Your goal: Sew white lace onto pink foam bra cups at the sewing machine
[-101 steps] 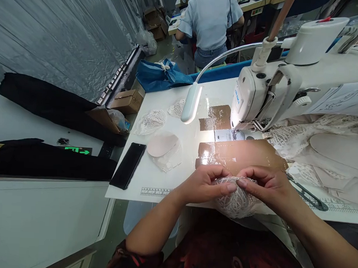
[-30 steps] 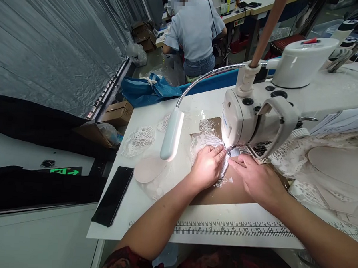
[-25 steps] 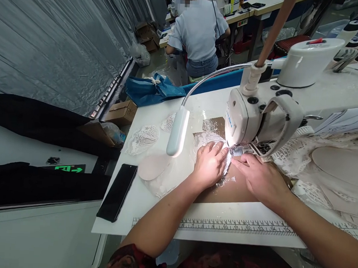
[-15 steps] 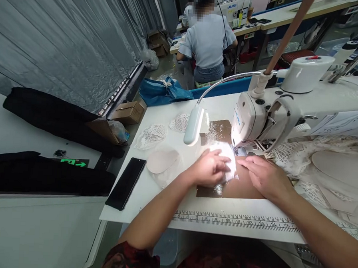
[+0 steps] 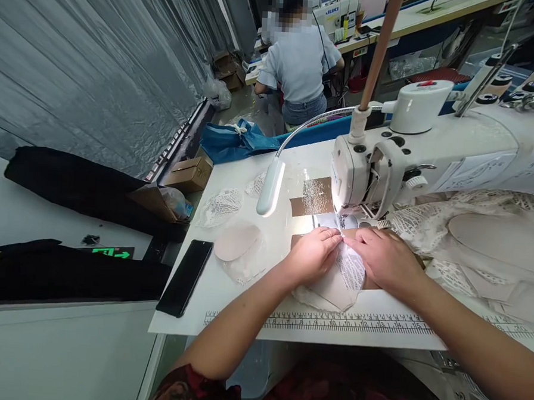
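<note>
In the head view a beige fabric piece with white lace (image 5: pixel 351 269) lies below the needle of a white sewing machine (image 5: pixel 353 174). My left hand (image 5: pixel 313 256) rests over the piece's upper left part, its fingers closed together on the fabric by the presser foot. My right hand (image 5: pixel 387 260) pinches the upper lace edge from the other side. The fingertips of both hands nearly meet just in front of the needle. Under the hands is a brown sheet (image 5: pixel 311 207) on the table. The exact grip beneath the fingers is hidden.
On the left of the white table (image 5: pixel 189 324) lie a black phone (image 5: pixel 185 277), lace cut pieces (image 5: pixel 222 206) and a beige oval piece (image 5: pixel 237 241). A lamp (image 5: pixel 271 187) hangs over it. Lace and beige pieces (image 5: pixel 493 236) pile up at right. A co-worker (image 5: pixel 296 64) sits ahead.
The fabric piece has come toward my body and now shows beige with lace below the needle. Both hands have closed in on its edge at the presser foot. The view has shifted slightly.
</note>
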`<state>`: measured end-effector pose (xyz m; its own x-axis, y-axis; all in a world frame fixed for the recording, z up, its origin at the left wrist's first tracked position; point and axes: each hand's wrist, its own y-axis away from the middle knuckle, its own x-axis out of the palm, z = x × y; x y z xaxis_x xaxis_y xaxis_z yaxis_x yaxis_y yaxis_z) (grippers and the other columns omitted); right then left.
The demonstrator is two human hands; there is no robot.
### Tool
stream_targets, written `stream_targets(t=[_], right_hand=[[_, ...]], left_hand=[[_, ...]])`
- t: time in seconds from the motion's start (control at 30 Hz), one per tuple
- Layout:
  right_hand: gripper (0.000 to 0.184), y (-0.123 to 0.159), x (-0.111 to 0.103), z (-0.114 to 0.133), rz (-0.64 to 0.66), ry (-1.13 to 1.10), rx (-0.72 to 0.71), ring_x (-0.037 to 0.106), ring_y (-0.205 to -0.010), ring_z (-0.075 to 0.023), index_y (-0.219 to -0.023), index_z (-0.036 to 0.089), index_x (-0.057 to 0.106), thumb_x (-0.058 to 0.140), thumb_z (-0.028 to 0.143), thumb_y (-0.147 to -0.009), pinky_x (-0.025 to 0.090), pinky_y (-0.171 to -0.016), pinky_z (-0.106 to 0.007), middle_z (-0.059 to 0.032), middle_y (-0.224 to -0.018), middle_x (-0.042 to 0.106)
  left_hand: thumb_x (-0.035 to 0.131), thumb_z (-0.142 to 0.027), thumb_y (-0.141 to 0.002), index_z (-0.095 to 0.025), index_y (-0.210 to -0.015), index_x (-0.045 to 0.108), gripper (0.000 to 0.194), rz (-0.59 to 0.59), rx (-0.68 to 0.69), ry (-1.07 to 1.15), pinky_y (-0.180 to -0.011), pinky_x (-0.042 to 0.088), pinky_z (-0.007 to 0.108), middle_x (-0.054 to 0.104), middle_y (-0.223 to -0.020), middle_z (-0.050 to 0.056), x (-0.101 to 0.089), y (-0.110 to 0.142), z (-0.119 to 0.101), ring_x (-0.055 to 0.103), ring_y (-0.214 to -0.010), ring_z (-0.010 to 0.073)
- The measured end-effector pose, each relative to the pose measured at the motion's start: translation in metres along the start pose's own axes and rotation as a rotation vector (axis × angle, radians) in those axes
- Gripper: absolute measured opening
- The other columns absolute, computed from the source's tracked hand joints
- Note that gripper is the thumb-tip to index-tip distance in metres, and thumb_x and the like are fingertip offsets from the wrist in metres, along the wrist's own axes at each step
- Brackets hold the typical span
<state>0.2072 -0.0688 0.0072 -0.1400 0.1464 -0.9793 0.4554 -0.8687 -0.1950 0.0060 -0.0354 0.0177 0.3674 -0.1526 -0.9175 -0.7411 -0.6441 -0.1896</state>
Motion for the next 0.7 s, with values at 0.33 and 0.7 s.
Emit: stream_targets(t=[0.33,0.7], right_hand=[[0.034,0.002,0.001,0.005,-0.017,0.119,0.125,0.054,-0.078,-0.0219,-0.113,0.024,0.071,0.053,0.011,-0.087,0.032,-0.067,-0.033,-0.0061,-0.085,0.067],[0.038,-0.007,0.002,0.011,0.059,0.077,0.166,0.057,-0.073,-0.0193,-0.115,0.019,0.07,0.049,0.007,-0.086,0.032,-0.059,-0.032,-0.0077,-0.089,0.068]], left_hand=[[0.045,-0.02,-0.091,-0.005,-0.123,0.061,0.039,0.065,-0.049,-0.117,-0.1,0.052,0.043,0.059,-0.134,0.017,0.0,-0.013,0.001,0.056,-0.119,0.0281],[0.053,-0.02,-0.083,0.0,-0.133,0.054,0.054,0.18,0.103,-0.097,-0.114,0.039,0.04,0.048,-0.143,0.022,-0.007,-0.022,0.032,0.045,-0.135,0.0301]])
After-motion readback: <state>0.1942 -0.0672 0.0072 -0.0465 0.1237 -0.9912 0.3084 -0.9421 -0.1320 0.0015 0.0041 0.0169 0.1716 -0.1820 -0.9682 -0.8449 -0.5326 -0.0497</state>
